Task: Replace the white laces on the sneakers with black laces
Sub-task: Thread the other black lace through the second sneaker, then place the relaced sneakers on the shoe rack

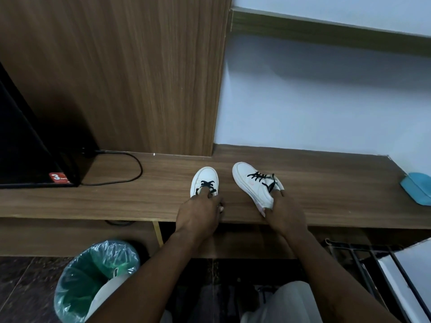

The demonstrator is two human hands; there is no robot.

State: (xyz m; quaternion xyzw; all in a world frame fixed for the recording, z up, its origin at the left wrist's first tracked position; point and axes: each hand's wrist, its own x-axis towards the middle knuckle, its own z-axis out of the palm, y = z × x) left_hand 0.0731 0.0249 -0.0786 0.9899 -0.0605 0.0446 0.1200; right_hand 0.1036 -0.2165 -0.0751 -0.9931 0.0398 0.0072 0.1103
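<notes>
We see the fingers point(206, 194) of the left hand point(198, 214) curled over the heel end of the left sneaker point(205, 177). One fingertip is pressed onto its black lace point(207, 184), and the hand grasps the shoe from behind. The fingers point(279, 194) of the right hand point(285, 214) are hooked into the collar of the right sneaker point(250, 183), thumb against its outer side, gripping it.

Both sneakers are smooth white low-tops with rounded toes and pale rubber soles. The left one sits flat, toe toward twelve o'clock. The right one is tilted onto its side, toe toward eleven o'clock, just beside the left but apart from it. A flat black lace point(260, 176) criss-crosses its eyelets, with loose ends near the fingers.

The shoes rest on a long desk point(140, 197) of brown wood-grain laminate. A matching grained wood panel point(128, 66) rises at eleven o'clock, and a matte pale wall point(326, 101) at one o'clock.

At nine o'clock stands a glossy black screen point(23, 145) with a red sticker point(59, 177), and a thin black cable point(136, 170) loops beside it. At three o'clock lies a soft-edged blue object point(417, 190). At seven o'clock, on the dark floor, a round bin point(93, 283) holds a crinkled green plastic liner.
</notes>
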